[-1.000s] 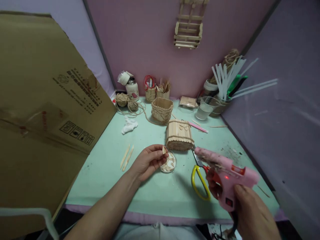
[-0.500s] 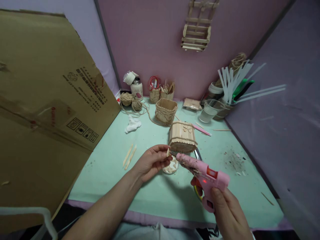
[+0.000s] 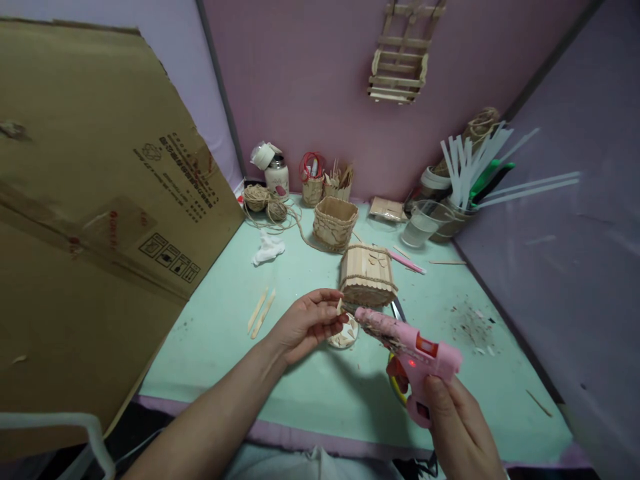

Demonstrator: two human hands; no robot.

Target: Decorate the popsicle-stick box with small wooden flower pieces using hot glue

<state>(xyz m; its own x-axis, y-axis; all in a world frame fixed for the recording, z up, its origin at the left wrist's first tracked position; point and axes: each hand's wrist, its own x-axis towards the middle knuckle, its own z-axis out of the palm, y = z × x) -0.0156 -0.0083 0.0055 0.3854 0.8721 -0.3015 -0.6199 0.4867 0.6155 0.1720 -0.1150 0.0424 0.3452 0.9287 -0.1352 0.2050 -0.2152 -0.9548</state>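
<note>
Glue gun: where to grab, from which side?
Glue gun: probably best by the handle, from the right, as the right hand does. The handle hangs down, while the nozzle points left toward the chip; the lit red light suggests avoiding that end.

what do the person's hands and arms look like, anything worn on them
The left hand and right hand are both without gloves, and no rings show. The left forearm has no sleeve, watch or bracelet in view. A small pale edge shows near the right wrist, too little to identify.
</note>
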